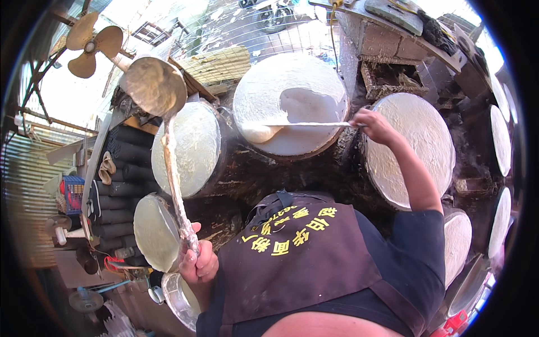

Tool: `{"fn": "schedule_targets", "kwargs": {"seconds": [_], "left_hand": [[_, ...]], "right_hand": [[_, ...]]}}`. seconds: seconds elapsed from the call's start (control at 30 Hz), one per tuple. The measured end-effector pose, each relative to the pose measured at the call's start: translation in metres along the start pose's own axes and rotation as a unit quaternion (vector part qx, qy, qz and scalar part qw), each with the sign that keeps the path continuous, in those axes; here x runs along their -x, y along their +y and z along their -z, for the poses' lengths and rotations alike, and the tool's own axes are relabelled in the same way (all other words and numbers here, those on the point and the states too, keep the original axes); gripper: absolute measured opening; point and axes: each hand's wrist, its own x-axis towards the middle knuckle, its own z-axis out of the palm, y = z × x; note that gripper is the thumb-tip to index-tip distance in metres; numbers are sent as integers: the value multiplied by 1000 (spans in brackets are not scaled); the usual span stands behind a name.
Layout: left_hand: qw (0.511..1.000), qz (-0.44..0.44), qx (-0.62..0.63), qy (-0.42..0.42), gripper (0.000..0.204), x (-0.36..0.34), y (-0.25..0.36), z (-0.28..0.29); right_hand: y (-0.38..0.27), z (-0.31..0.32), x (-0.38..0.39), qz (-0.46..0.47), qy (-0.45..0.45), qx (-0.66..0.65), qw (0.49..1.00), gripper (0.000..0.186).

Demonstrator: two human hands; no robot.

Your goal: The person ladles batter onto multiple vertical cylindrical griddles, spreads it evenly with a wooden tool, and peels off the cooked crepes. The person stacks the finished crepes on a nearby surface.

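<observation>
My left hand (200, 261) grips the batter-coated handle of a long ladle (153, 84), whose wide round head is raised at the upper left. My right hand (368, 124) is closed on the end of a slim white spreader (314, 124). The spreader lies across the large round pan (264, 84) in the upper middle, its rounded far end in white batter at the pan's left. A greyer, thinly covered patch shows in that pan's right half. Beside my right forearm is another round pan (409, 160) covered in white paste; a paler one (196, 154) stands behind the ladle handle.
More round pans (150, 233) curve round me on both sides. A clear bowl (171, 297) sits at lower left. Dark rolls (128, 171) are stacked at left, below a fan (90, 46). A cluttered ledge (396, 17) and a wooden box (392, 78) are at upper right.
</observation>
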Motion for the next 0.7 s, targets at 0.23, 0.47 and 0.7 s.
{"fn": "schedule_targets", "kwargs": {"seconds": [0.23,0.47,0.7], "left_hand": [[999,30,34,-24,58,2,26,30],[999,31,7,-13,59,9,69,57],[996,74,13,-52,61,19,108,101]], "right_hand": [[-69,-18,102,-157,149,-161,963,49],[-227,-185,-3,-225,35,-379,897,53],[-248,-250,-13,-251,125,-321,905,50]]}}
